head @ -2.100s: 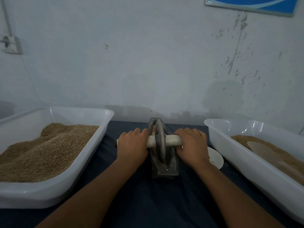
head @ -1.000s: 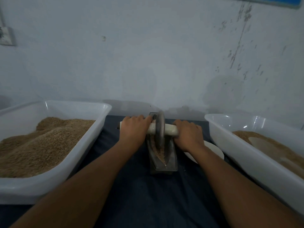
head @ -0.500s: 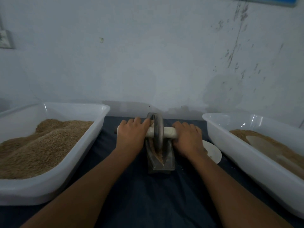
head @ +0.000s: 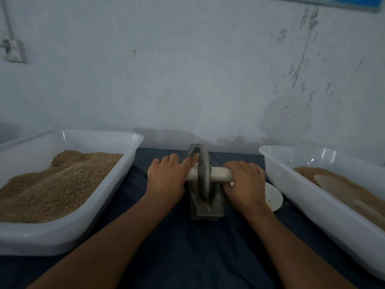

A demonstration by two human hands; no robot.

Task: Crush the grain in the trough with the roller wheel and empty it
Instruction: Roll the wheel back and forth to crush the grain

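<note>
A narrow dark metal trough stands on the dark cloth at the centre, its long axis pointing away from me. A grey roller wheel sits upright in it on a pale axle handle. My left hand grips the handle left of the wheel. On the right end of the handle, my right hand holds on. Brown grain shows in the trough beyond the wheel, and a little at the near end.
A white tub heaped with brown grain stands on the left. A second white tub with a thinner layer stands on the right. A small white dish lies beside my right hand. A pale wall rises close behind.
The wheel has rolled along the trough: away from me, then back toward the middle. Both hands stayed on the handle throughout.
</note>
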